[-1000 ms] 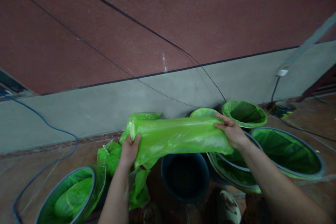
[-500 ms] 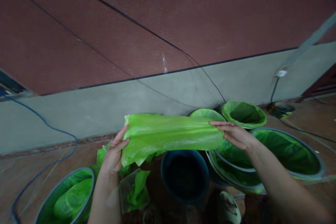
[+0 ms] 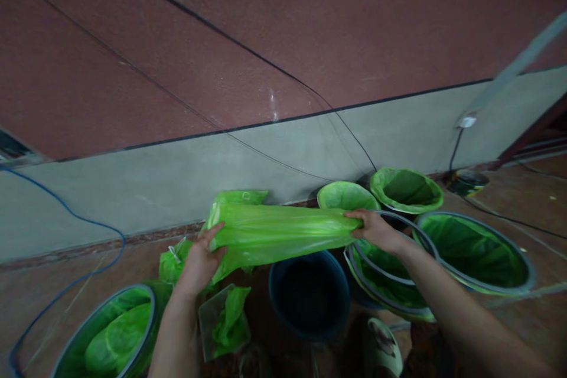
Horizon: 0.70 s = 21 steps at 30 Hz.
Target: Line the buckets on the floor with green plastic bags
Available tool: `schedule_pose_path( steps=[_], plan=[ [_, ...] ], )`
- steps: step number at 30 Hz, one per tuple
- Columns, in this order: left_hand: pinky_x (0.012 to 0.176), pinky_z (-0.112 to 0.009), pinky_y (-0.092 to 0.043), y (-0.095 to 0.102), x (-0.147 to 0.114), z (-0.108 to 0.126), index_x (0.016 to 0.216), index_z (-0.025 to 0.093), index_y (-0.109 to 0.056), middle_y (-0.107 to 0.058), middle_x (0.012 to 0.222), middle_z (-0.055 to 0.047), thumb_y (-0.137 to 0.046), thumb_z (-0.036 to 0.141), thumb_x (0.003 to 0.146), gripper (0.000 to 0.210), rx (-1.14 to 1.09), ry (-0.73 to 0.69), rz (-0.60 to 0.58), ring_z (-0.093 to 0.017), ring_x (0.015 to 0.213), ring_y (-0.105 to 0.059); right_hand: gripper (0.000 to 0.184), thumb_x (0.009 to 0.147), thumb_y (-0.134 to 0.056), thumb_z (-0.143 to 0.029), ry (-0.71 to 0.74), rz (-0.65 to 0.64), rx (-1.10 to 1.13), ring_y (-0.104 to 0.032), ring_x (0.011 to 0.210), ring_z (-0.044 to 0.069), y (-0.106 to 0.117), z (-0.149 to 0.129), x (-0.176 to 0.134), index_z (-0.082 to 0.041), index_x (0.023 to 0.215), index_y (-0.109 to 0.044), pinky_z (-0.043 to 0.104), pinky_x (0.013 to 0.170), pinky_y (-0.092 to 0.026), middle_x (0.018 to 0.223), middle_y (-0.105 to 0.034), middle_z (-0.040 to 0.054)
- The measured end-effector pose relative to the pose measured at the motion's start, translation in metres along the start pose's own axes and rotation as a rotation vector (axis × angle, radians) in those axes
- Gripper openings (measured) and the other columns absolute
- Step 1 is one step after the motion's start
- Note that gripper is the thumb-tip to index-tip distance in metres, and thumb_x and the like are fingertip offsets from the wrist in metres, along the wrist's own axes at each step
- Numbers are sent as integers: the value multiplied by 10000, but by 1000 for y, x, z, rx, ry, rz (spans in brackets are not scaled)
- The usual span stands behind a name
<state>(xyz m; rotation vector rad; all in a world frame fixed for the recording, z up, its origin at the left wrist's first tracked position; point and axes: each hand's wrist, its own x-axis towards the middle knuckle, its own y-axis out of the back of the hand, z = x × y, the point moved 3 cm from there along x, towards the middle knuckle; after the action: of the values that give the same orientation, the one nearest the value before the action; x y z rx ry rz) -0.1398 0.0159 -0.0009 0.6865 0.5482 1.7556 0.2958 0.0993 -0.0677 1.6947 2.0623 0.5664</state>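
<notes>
A bright green plastic bag (image 3: 283, 231) is stretched level between my two hands, above a dark blue bucket (image 3: 309, 331). My left hand (image 3: 201, 260) pinches its left end, where the film hangs loose and spreads. At the other end my right hand (image 3: 374, 229) grips the bunched film with closed fingers. More green plastic (image 3: 243, 196) shows behind the bag against the wall. Below my left hand sits a clear tub (image 3: 208, 331) with crumpled green film (image 3: 233, 322) in it.
Bins lined with green bags stand to the right: a wide bin (image 3: 476, 254), a rear bin (image 3: 405, 189) and a smaller bin (image 3: 348, 195). A lined bin (image 3: 115, 331) is at the lower left. A blue cable (image 3: 66, 201) runs along the left. My shoe (image 3: 383, 348) shows below.
Both hands have lowered slightly and come a little closer together, the right moving left. The bag has dropped with them and looks more gathered on the right. The camera view has shifted slightly.
</notes>
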Motion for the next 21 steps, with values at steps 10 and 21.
schedule_pose_path(
  steps=[10,21],
  plan=[
    [923,-364,-493,4,5,-7,671,193,-674,-666,991,-86,-649,321,615,142,141,-24,246,-244,956,-625,224,810,-557,-381,-12,109,86,-663,911,251,1,-9,0,-189,755,-658,371,843,-521,967,-703,123],
    [590,-268,-448,11,1,-5,833,195,-579,-597,618,32,-605,405,648,281,-107,108,149,-159,592,-551,226,716,-587,-325,118,201,195,-590,648,177,-6,-7,1,-199,903,-603,274,596,-475,710,-644,5]
  ],
)
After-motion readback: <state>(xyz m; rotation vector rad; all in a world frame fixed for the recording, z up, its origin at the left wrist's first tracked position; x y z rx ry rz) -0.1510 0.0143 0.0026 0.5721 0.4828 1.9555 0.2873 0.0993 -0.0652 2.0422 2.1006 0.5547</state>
